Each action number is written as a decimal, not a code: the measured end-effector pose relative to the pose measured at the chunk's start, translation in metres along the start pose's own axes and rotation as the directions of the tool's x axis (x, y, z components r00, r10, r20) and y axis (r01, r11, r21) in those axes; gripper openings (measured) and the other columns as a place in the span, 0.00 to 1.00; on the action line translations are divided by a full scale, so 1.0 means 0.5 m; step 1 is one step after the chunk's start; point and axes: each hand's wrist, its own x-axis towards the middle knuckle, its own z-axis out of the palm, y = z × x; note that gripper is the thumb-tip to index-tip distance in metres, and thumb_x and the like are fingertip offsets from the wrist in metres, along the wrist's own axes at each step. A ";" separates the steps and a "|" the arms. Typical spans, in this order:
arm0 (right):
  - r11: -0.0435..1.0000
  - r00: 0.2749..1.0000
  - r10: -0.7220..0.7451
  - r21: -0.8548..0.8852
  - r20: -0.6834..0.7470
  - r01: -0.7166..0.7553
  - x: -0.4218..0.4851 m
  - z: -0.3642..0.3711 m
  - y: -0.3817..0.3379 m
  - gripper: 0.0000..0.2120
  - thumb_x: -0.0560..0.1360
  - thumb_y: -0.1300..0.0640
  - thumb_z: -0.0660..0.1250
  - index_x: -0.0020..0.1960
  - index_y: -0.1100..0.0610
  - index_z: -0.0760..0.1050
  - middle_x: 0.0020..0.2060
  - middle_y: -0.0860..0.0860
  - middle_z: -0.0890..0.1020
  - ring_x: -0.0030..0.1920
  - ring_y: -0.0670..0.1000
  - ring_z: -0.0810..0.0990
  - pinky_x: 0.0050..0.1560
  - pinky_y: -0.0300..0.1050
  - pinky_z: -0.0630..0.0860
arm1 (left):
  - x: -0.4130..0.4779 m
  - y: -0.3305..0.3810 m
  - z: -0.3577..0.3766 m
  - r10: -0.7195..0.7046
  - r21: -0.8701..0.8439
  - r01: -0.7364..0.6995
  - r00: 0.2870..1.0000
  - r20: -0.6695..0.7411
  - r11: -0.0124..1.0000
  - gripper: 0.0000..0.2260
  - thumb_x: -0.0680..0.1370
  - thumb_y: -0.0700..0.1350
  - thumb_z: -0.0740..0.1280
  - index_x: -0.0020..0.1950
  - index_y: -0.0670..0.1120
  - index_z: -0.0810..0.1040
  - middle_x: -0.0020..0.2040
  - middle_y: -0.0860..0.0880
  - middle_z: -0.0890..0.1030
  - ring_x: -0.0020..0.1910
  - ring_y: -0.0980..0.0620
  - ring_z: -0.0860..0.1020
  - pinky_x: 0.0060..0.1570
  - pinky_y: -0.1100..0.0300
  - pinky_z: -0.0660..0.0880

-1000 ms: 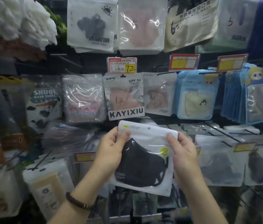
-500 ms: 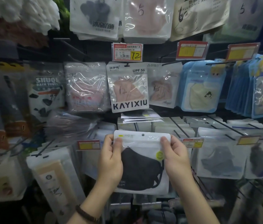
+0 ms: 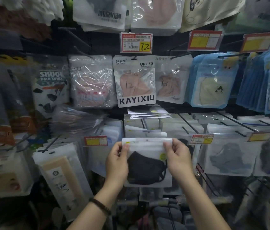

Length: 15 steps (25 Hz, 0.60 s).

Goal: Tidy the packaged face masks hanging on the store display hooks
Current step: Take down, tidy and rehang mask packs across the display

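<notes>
Levelled since a second ago, when it was held tilted, one black mask packet [image 3: 147, 163] is now kept flat-on just below the cross-tipped end of one display hook [image 3: 148, 130], in the lower middle of the rack; whether the two touch cannot be told.

At far left one bath towel packet [image 3: 50, 87] is seen hanging. One dark bracelet [image 3: 100, 205] is worn on the left wrist. The packet's upper left corner is pinched by the left hand [image 3: 116, 161], with the thumb laid on the front and the fingers curled behind.

Higher up, one KAYIXIU packet [image 3: 135, 82] is hung under one price tag marked 12 [image 3: 136, 42].

One black mask is shown through the held packet's clear front. Its upper right corner is pinched likewise by the right hand [image 3: 179, 159], thumb in front.

Further right, two more red-and-yellow tags [image 3: 204, 40] are counted in the upper row, and two stacks of blue packets [image 3: 212, 80] are hung below them.
</notes>
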 end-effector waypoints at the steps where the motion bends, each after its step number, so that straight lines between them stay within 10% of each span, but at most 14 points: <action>1: 1.000 1.000 -0.006 -0.010 -0.007 0.006 0.009 0.002 0.000 0.09 0.86 0.52 0.65 0.52 0.50 0.84 0.44 0.51 0.89 0.47 0.54 0.88 0.48 0.55 0.86 | 0.006 0.001 0.002 0.016 0.018 -0.016 1.000 -0.002 1.000 0.09 0.87 0.47 0.65 0.50 0.51 0.82 0.42 0.59 0.85 0.43 0.63 0.81 0.43 0.69 0.75; 15: 0.993 0.996 0.035 -0.112 -0.081 -0.044 0.051 0.019 -0.003 0.11 0.85 0.54 0.65 0.50 0.51 0.86 0.41 0.49 0.89 0.45 0.53 0.88 0.45 0.50 0.82 | 0.065 -0.002 0.001 -0.020 0.198 0.022 1.000 -0.015 0.980 0.12 0.86 0.49 0.67 0.45 0.47 0.82 0.37 0.48 0.83 0.38 0.50 0.78 0.39 0.56 0.74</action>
